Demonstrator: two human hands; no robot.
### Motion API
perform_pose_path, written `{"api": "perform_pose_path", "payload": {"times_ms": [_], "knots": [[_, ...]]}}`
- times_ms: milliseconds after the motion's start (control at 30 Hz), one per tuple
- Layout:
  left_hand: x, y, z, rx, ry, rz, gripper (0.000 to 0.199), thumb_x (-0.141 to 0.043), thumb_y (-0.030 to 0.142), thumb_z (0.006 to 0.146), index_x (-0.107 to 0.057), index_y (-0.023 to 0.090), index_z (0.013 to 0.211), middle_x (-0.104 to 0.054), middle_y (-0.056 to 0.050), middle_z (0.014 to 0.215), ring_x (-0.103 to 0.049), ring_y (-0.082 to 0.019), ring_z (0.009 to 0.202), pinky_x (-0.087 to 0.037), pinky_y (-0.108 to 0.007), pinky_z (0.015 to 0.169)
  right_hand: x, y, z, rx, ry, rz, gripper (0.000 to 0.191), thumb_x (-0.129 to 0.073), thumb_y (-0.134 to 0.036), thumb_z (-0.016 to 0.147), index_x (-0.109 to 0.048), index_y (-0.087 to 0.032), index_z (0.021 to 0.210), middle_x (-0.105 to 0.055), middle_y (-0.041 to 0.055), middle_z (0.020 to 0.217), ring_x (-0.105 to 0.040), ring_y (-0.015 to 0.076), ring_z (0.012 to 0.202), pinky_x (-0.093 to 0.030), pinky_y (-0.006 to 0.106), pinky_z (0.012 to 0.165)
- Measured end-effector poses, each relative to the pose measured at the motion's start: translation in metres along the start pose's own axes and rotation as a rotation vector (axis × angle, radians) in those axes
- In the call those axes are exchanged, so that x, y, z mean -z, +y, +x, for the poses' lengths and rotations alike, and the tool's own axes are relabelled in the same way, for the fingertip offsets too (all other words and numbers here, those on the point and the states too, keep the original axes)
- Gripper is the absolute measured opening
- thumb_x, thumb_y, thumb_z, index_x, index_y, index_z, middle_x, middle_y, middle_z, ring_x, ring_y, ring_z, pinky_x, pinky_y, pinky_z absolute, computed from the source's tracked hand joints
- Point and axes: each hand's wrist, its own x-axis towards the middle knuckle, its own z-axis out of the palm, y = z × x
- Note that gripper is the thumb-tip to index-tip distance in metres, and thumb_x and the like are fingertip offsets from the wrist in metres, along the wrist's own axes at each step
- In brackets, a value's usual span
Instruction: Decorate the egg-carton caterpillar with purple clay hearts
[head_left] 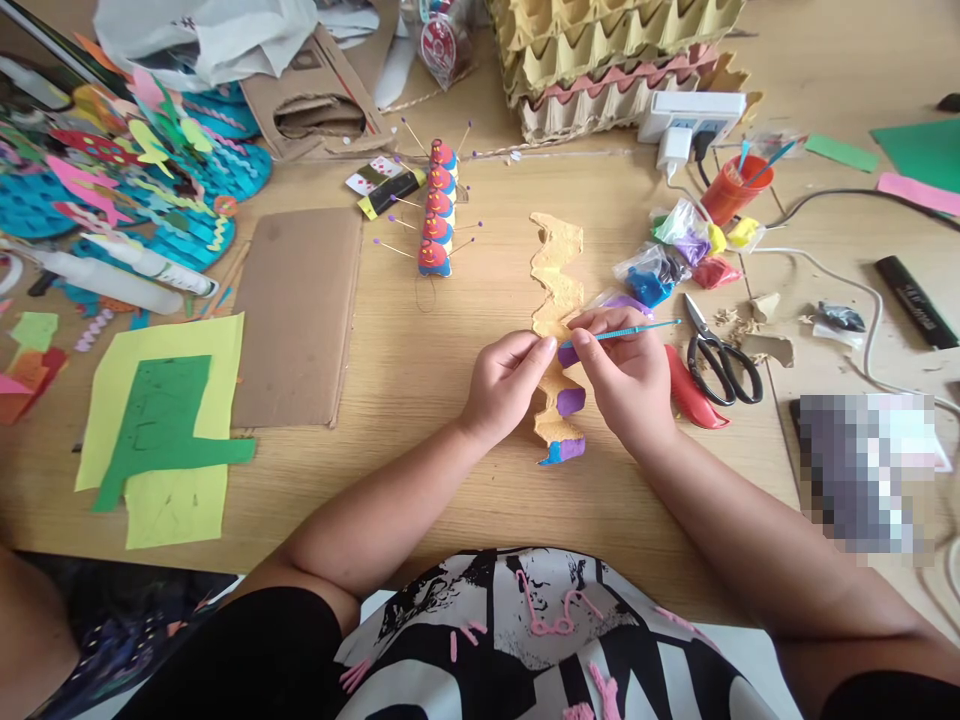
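A jagged strip of orange-yellow egg carton (559,262) extends lengthwise in front of me, with purple clay (571,402) on some of its cups and blue clay (552,455) at the near end. My left hand (504,388) pinches the strip's left edge at mid-length. In my right hand (634,378) a thin blue modelling tool (626,331) is gripped, its narrow tip pointing right. The right thumb rests by a purple patch; what the other fingers touch is partly hidden. Beyond lies a finished-looking red and blue caterpillar (437,210) with purple-tipped sticks along both sides.
Black-handled scissors (724,365) and a red clay packet (694,390) lie right of my hand. Bags of coloured clay (682,240) and an orange cup (739,190) sit behind. Stacked egg trays (600,60), cardboard (300,315), paper pieces (165,430) and glue bottles (112,283) surround the workspace.
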Motion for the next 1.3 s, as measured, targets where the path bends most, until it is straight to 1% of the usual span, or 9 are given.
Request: {"api": "perform_pose_path", "payload": {"times_ms": [200, 333, 433, 500, 633, 800, 933, 1100, 1300], "knots": [[-0.0008, 0.0024, 0.0006, 0.008, -0.001, 0.018, 0.06, -0.07, 0.066, 0.098, -0.054, 0.02, 0.064, -0.046, 0.001, 0.067, -0.04, -0.014, 0.069, -0.036, -0.031, 0.066, 0.0006, -0.0024, -0.0006, 0.021, 0.002, -0.099, 0.03, -0.08, -0.053, 0.098, -0.064, -0.028, 0.094, -0.077, 0.0041, 0.1, -0.072, 0.0223, 0.094, -0.061, 0.044, 0.086], [-0.0009, 0.0038, 0.0009, 0.006, -0.012, 0.02, 0.06, -0.07, 0.067, 0.098, -0.054, 0.02, 0.064, -0.044, 0.001, 0.066, -0.04, -0.014, 0.068, -0.036, -0.031, 0.065, 0.0006, -0.0042, -0.0001, 0.017, -0.003, -0.105, 0.031, -0.079, -0.053, 0.098, -0.062, -0.028, 0.093, -0.076, 0.005, 0.102, -0.072, 0.0229, 0.095, -0.062, 0.044, 0.086], [-0.0006, 0.0027, 0.0006, 0.006, -0.012, 0.025, 0.06, -0.07, 0.067, 0.099, -0.053, 0.02, 0.064, -0.043, 0.001, 0.066, -0.039, -0.014, 0.068, -0.035, -0.031, 0.065, 0.0004, -0.0041, 0.0002, 0.001, -0.009, -0.092, 0.033, -0.08, -0.056, 0.097, -0.062, -0.029, 0.093, -0.076, 0.0051, 0.102, -0.073, 0.0234, 0.095, -0.063, 0.045, 0.086], [-0.0002, 0.0003, 0.0004, 0.014, -0.006, 0.022, 0.06, -0.07, 0.065, 0.099, -0.053, 0.02, 0.065, -0.042, 0.001, 0.067, -0.038, -0.014, 0.069, -0.034, -0.032, 0.065, 0.0001, -0.0031, 0.0006, -0.009, -0.006, -0.061, 0.036, -0.081, -0.059, 0.096, -0.062, -0.029, 0.093, -0.076, 0.0047, 0.101, -0.073, 0.0229, 0.094, -0.063, 0.044, 0.086], [0.0006, -0.0048, 0.0004, 0.027, 0.009, -0.007, 0.057, -0.07, 0.061, 0.101, -0.054, 0.02, 0.066, -0.04, 0.002, 0.068, -0.038, -0.013, 0.068, -0.034, -0.031, 0.065, -0.0004, 0.0002, 0.0018, -0.033, 0.001, 0.025, 0.04, -0.083, -0.062, 0.094, -0.062, -0.028, 0.092, -0.074, 0.0028, 0.099, -0.071, 0.0195, 0.09, -0.062, 0.039, 0.083], [0.0, -0.0042, 0.0005, 0.016, -0.004, 0.009, 0.058, -0.069, 0.063, 0.101, -0.052, 0.02, 0.066, -0.04, 0.002, 0.067, -0.038, -0.014, 0.068, -0.034, -0.031, 0.065, -0.0007, 0.0017, 0.002, -0.053, 0.01, 0.016, 0.042, -0.082, -0.064, 0.093, -0.06, -0.028, 0.092, -0.073, 0.0024, 0.099, -0.071, 0.0195, 0.091, -0.062, 0.038, 0.083], [-0.0006, -0.0022, 0.0007, 0.016, -0.011, 0.0, 0.059, -0.069, 0.064, 0.1, -0.051, 0.02, 0.066, -0.041, 0.002, 0.068, -0.038, -0.014, 0.069, -0.034, -0.032, 0.066, -0.0009, 0.0012, 0.0019, -0.055, 0.016, 0.053, 0.042, -0.085, -0.063, 0.091, -0.061, -0.028, 0.092, -0.073, 0.0023, 0.099, -0.07, 0.0194, 0.091, -0.061, 0.037, 0.081], [-0.0006, -0.0008, 0.0014, 0.015, -0.008, 0.01, 0.061, -0.07, 0.067, 0.098, -0.05, 0.02, 0.064, -0.039, 0.002, 0.066, -0.037, -0.014, 0.068, -0.033, -0.032, 0.065, -0.0012, 0.0001, 0.0015, -0.049, 0.011, 0.014, 0.04, -0.084, -0.061, 0.093, -0.062, -0.028, 0.092, -0.074, 0.0023, 0.1, -0.071, 0.0194, 0.093, -0.061, 0.038, 0.085], [-0.0003, -0.0005, 0.0003, -0.011, -0.021, 0.017, 0.059, -0.069, 0.062, 0.101, -0.049, 0.02, 0.064, -0.039, 0.002, 0.067, -0.037, -0.014, 0.068, -0.033, -0.032, 0.065, -0.0018, -0.0009, 0.0001, -0.029, 0.03, 0.019, 0.034, -0.085, -0.055, 0.094, -0.063, -0.028, 0.093, -0.076, 0.0029, 0.1, -0.073, 0.0209, 0.096, -0.061, 0.04, 0.087]]}}
